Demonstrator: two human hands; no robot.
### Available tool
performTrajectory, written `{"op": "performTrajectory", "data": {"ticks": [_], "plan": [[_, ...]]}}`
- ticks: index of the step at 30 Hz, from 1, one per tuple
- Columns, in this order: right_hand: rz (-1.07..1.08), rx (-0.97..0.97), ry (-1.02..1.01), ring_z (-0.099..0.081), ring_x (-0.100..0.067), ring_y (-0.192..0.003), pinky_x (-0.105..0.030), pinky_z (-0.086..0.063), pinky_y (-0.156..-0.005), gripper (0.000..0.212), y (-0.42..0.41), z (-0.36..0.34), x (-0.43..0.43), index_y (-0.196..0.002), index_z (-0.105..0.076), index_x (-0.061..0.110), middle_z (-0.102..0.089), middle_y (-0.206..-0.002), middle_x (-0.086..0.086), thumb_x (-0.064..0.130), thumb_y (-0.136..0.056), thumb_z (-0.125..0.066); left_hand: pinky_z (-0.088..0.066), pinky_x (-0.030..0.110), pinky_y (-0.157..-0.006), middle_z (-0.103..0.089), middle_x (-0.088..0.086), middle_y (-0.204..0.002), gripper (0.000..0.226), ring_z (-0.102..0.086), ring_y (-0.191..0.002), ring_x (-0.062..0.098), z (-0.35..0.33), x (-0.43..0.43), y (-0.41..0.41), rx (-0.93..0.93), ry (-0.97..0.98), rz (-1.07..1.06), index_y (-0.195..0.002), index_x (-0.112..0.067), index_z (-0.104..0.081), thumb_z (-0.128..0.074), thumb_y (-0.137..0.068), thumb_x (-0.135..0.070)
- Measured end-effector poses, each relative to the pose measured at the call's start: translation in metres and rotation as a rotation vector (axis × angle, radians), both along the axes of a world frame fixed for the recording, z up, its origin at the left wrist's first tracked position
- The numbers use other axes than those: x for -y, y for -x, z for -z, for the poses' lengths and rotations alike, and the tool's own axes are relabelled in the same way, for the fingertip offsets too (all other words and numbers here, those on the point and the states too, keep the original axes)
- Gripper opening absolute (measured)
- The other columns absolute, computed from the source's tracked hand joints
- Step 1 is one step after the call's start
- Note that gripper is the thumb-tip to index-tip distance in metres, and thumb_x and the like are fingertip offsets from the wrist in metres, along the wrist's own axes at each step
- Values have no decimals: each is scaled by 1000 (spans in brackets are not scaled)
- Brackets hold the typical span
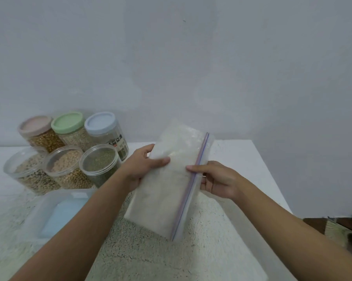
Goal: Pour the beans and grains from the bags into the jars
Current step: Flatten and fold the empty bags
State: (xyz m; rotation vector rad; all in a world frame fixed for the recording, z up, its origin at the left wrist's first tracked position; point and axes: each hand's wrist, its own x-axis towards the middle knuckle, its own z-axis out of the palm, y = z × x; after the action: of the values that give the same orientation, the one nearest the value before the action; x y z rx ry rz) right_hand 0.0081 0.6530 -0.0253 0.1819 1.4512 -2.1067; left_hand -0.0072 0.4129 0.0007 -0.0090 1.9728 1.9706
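Head view shows both hands holding a clear zip bag (167, 185) of white grain up above the white worktop (242, 155). The bag is turned on its side, with its blue and red zip strip (191, 185) along the right edge, slanting from upper right to lower left. Whether the strip is sealed cannot be told.

The left hand (144, 167) grips the bag's left edge, with the thumb lying across the front and the fingers curled behind. The right hand (217, 179) pinches the bag at the zip strip, one fingertip on the front and the other fingers curled behind the edge.

Left of the bag stand six jars in two rows. The three farther from it have lids: a pink-lid jar (39, 132), a green-lid jar (69, 126) and a blue-lid jar (104, 128). The three open jars (67, 167) in front hold mixed pale beans, tan beans and small green beans, and the green one stands nearest the bag.

Below and left of the bag lies a clear tub (49, 201) with something pale blue inside. A speckled pale surface (142, 250) spreads beneath the bag.
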Motion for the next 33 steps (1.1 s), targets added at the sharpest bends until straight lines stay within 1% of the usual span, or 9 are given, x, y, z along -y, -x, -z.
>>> {"op": "performTrajectory", "data": {"ticks": [7, 10, 13, 16, 18, 22, 27, 30, 33], "plan": [[91, -355, -351, -75, -31, -94, -44, -60, -91, 29, 22, -32, 9, -90, -68, -3, -76, -99, -20, 12, -75, -89, -59, 46, -92, -75, 17, -114, 39, -72, -107, 35, -22, 10, 5, -68, 40, -47, -120, -4, -70, -79, -83, -17], [243, -575, -432, -51, -12, -55, -27, -48, -57, 48, 36, -48, 14, -61, -46, 13, -50, -57, -1, 15, -72, -93, -62, 39, -86, -78, 12, -107, 29, -75, -99, 29, -46, 14, 13, -248, 82, -51, -113, -8, -73, -78, -85, -16], [270, -813, -520, -47, 4, -50, -22, -41, -56, 46, 48, -48, 10, -53, -53, 24, -52, -51, 17, -4, -79, -79, -58, 19, -78, -79, -9, -93, 20, -75, -89, 7, -51, 15, 16, -452, 185, -63, -101, -20, -74, -76, -87, -6], [147, -935, -634, -65, 9, -99, -31, -52, -91, 70, 44, -30, 4, -92, -79, 40, -72, -95, 32, -26, -78, -62, -55, 19, -83, -78, -15, -98, 23, -72, -96, 3, -26, 25, 11, -621, 425, 17, -101, -22, -75, -73, -88, -2], [111, -1038, -685, -60, -9, -127, -33, -46, -109, 55, 35, -8, 5, -111, -78, 33, -70, -127, 7, -13, -83, -71, -53, 31, -101, -72, -7, -123, 37, -66, -119, 12, 5, 34, 5, -666, 563, 79, -111, -22, -76, -75, -84, 2], [-89, -1285, -971, -62, -18, -126, -45, -51, -107, 47, 13, 61, -6, -121, -74, 22, -69, -130, -2, -5, -83, -77, -42, 36, -113, -65, 1, -137, 37, -53, -135, 17, 61, 38, -16, -561, 744, 222, -113, -32, -74, -71, -89, -4], [-334, -1356, -1119, -57, -27, -132, -48, -42, -114, 50, -1, 82, -13, -126, -72, 11, -66, -135, -9, 1, -78, -84, -23, 26, -122, -55, -15, -144, 48, -32, -145, 1, 86, 37, -35, -584, 848, 295, -117, -25, -70, -48, -91, 9], [-498, -1276, -1152, -44, -23, -142, -41, -22, -124, 48, 1, 69, -13, -133, -67, 8, -56, -146, -13, -1, -86, -72, -29, 33, -122, -54, -8, -149, 26, -31, -147, 7, 81, 34, -34, -629, 931, 362, -120, -27, -68, -56, -100, -14], [-557, -1167, -1174, -24, -19, -153, -24, -7, -127, 59, -4, 59, -11, -144, -56, 8, -39, -160, -10, -13, -90, -49, -19, 28, -120, -47, -4, -154, 35, -29, -150, 16, 83, 31, -39, -664, 1042, 474, -131, -28, -63, -54, -100, -43]]}}
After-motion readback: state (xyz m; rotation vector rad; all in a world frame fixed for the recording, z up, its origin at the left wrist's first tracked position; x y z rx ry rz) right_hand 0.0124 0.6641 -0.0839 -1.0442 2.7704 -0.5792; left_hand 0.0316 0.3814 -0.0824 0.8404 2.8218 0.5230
